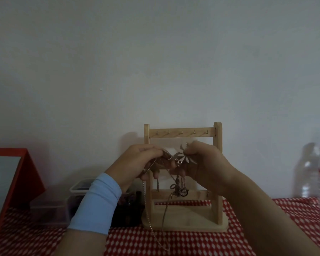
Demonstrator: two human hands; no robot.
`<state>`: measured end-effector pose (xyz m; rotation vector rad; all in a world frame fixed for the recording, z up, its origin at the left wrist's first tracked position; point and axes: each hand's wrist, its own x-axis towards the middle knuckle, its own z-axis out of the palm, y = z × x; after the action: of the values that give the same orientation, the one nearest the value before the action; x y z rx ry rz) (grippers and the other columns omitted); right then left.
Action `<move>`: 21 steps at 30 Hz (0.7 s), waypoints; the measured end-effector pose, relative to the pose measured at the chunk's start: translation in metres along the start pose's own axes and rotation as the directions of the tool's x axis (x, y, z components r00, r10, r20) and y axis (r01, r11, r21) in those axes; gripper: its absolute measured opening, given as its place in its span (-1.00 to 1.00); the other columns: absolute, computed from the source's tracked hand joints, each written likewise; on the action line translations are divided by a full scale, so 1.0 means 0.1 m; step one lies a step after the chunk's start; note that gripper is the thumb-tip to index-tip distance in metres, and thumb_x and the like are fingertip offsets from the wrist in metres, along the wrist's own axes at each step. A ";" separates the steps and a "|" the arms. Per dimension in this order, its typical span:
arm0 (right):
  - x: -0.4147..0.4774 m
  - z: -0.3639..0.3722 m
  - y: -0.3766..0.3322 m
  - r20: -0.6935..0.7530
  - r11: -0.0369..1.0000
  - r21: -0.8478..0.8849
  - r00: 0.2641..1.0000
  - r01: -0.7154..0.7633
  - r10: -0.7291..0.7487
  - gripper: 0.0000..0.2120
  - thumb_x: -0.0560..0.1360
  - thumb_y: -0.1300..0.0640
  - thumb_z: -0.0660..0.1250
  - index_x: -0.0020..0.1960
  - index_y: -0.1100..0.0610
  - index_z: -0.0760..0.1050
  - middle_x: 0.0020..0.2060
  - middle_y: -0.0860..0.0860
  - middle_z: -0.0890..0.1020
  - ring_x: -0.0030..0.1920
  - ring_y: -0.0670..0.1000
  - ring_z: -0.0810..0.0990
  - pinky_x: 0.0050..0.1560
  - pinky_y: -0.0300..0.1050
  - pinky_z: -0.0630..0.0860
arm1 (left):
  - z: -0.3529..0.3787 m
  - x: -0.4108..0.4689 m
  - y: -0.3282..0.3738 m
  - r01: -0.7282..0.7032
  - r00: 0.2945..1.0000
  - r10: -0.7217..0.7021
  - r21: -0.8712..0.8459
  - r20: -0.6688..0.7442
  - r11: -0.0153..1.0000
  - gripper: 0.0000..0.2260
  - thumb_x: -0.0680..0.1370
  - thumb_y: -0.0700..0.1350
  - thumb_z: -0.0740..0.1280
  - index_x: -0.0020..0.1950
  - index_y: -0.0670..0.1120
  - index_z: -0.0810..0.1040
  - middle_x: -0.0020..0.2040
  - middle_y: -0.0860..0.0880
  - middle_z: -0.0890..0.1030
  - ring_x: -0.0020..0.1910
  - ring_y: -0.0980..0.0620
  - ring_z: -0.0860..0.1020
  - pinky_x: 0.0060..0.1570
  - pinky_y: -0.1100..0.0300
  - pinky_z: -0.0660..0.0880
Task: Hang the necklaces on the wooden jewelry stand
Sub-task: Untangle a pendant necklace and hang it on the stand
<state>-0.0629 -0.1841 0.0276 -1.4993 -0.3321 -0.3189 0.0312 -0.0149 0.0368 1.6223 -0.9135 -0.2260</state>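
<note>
Red-framed mirror [7, 183]: leans at the far left on the tabletop [183, 242], which is covered in red-and-white patterned cloth.
Clear plastic boxes [50, 213]: sit between the mirror and the stand; contents too dim to tell.
Left hand [135, 161]: raised in front of the stand, light blue sleeve [96, 200] on the forearm; fingers curled, pinching the chain end of the necklace.
Necklace [181, 157]: stretched between both hands, below the top bar; its loose chain falls past the stand's left post onto the tabletop.
Wooden jewelry stand [218, 182]: upright against the wall; the top bar's hooks [181, 133] look bare, while other necklaces [181, 190] already hang lower, behind the hands.
Right hand [207, 163]: fingers pinch the spiky, leaf-like pendant end.
Plastic bottles [310, 172]: at the far right, well apart from the stand.
Risk: the trailing chain could snag the pieces already hung or the post as it rises, tangling them; a slack pinch could drop it; a hard pull could tip the light stand.
</note>
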 end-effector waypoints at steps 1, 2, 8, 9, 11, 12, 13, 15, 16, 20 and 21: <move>-0.01 -0.01 -0.02 0.039 0.999 0.036 0.999 -0.001 0.000 -0.70 0.46 0.16 0.11 -0.12 0.30 0.57 -0.24 0.22 0.59 -0.29 0.12 0.51 -0.16 0.02 0.39 | 0.01 0.01 0.00 0.003 1.000 -0.004 -0.027 -0.019 1.000 -0.81 0.61 -0.14 0.26 0.02 -0.10 0.67 -0.10 -0.17 0.71 -0.42 0.01 0.49 -0.56 0.30 0.24; -0.02 -0.02 -0.05 0.075 0.997 0.069 0.997 -0.018 0.012 -0.67 0.47 0.15 0.07 -0.10 0.30 0.56 -0.24 0.24 0.58 -0.31 0.13 0.48 -0.17 0.03 0.38 | 0.01 0.02 -0.01 0.003 0.999 -0.004 -0.040 -0.032 0.999 -0.81 0.61 -0.14 0.26 0.02 -0.09 0.68 -0.13 -0.16 0.70 -0.44 0.03 0.47 -0.57 0.30 0.23; -0.08 -0.14 -0.10 0.177 0.968 0.035 0.955 -0.248 0.238 -0.41 0.60 -0.26 0.04 0.09 0.26 0.50 -0.11 0.33 0.62 -0.12 0.24 0.59 0.00 0.10 0.52 | 0.01 0.01 -0.03 -0.007 0.999 0.004 0.047 0.051 0.999 -0.83 0.59 -0.16 0.29 -0.06 -0.13 0.68 -0.42 -0.05 0.50 -0.50 0.06 0.36 -0.52 0.29 0.21; -0.09 -0.14 -0.11 0.161 0.966 -0.014 0.953 -0.257 0.256 -0.45 0.60 -0.23 0.11 0.08 0.27 0.51 -0.08 0.33 0.63 -0.08 0.26 0.62 0.09 0.15 0.50 | 0.00 0.00 -0.04 -0.004 0.998 0.000 0.061 0.061 0.998 -0.84 0.59 -0.16 0.30 -0.08 -0.12 0.68 -0.44 -0.04 0.48 -0.51 0.06 0.35 -0.51 0.29 0.21; -0.09 -0.15 -0.10 0.151 0.958 -0.118 0.949 -0.262 0.278 -0.61 0.58 -0.09 0.25 0.07 0.25 0.56 0.02 0.34 0.65 0.05 0.30 0.62 0.27 0.27 0.40 | -0.01 -0.01 -0.05 -0.006 0.995 -0.005 0.108 0.097 0.994 -0.87 0.57 -0.15 0.34 -0.09 -0.10 0.68 -0.46 -0.03 0.46 -0.51 0.07 0.36 -0.51 0.28 0.25; -0.10 -0.16 -0.09 0.167 0.954 -0.141 0.944 -0.263 0.285 -0.64 0.57 -0.05 0.28 0.10 0.25 0.58 0.09 0.36 0.63 0.12 0.32 0.58 0.30 0.32 0.34 | -0.02 -0.01 -0.05 -0.011 0.993 -0.006 0.146 0.116 0.989 -0.88 0.56 -0.14 0.36 -0.09 -0.08 0.69 -0.46 -0.03 0.47 -0.51 0.07 0.37 -0.50 0.29 0.27; -0.11 -0.17 -0.09 0.201 0.952 -0.139 0.933 -0.274 0.298 -0.63 0.56 -0.04 0.28 0.15 0.25 0.57 0.14 0.37 0.61 0.17 0.34 0.53 0.28 0.32 0.32 | -0.02 -0.01 -0.04 -0.020 0.991 -0.006 0.187 0.135 0.982 -0.89 0.56 -0.12 0.37 -0.08 -0.07 0.71 -0.45 -0.03 0.48 -0.50 0.09 0.38 -0.50 0.31 0.30; -0.10 -0.17 -0.10 0.265 0.941 -0.082 0.903 -0.329 0.339 -0.62 0.55 -0.07 0.28 0.15 0.23 0.55 0.17 0.33 0.60 0.22 0.32 0.49 0.26 0.30 0.32 | -0.03 0.00 -0.05 -0.031 0.988 -0.009 0.255 0.151 0.966 -0.89 0.55 -0.10 0.39 -0.05 -0.06 0.72 -0.42 -0.02 0.53 -0.48 0.11 0.42 -0.48 0.32 0.33; -0.10 -0.17 -0.10 0.252 0.936 -0.086 0.901 -0.342 0.352 -0.66 0.55 -0.07 0.29 0.11 0.20 0.54 0.13 0.29 0.63 0.21 0.29 0.53 0.31 0.31 0.34 | -0.03 0.00 -0.05 -0.031 0.988 -0.013 0.279 0.153 0.960 -0.88 0.55 -0.10 0.39 -0.04 -0.07 0.72 -0.41 -0.01 0.56 -0.47 0.11 0.44 -0.48 0.32 0.35; -0.04 -0.08 -0.04 -0.012 0.907 -0.307 0.954 -0.290 0.301 -0.84 0.61 0.09 0.38 -0.05 0.18 0.54 -0.25 0.09 0.63 -0.20 0.06 0.62 0.08 0.10 0.59 | -0.03 0.01 -0.05 0.002 0.973 -0.088 0.370 0.216 0.929 -0.86 0.58 -0.12 0.36 0.00 -0.11 0.70 -0.24 -0.01 0.71 -0.39 0.06 0.56 -0.45 0.28 0.44; -0.04 -0.05 -0.03 -0.061 0.894 -0.350 0.959 -0.281 0.277 -0.86 0.59 0.13 0.41 -0.09 0.17 0.52 -0.33 0.04 0.59 -0.30 0.00 0.58 -0.06 0.00 0.59 | -0.03 0.01 -0.06 0.015 0.968 -0.108 0.376 0.228 0.927 -0.87 0.59 -0.12 0.35 -0.01 -0.10 0.69 -0.20 -0.04 0.72 -0.37 0.04 0.58 -0.45 0.28 0.45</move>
<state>-0.0674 -0.1891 0.0287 -1.8764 -0.0454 -0.1591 0.0363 -0.0139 0.0330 2.0084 -1.1454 -0.3174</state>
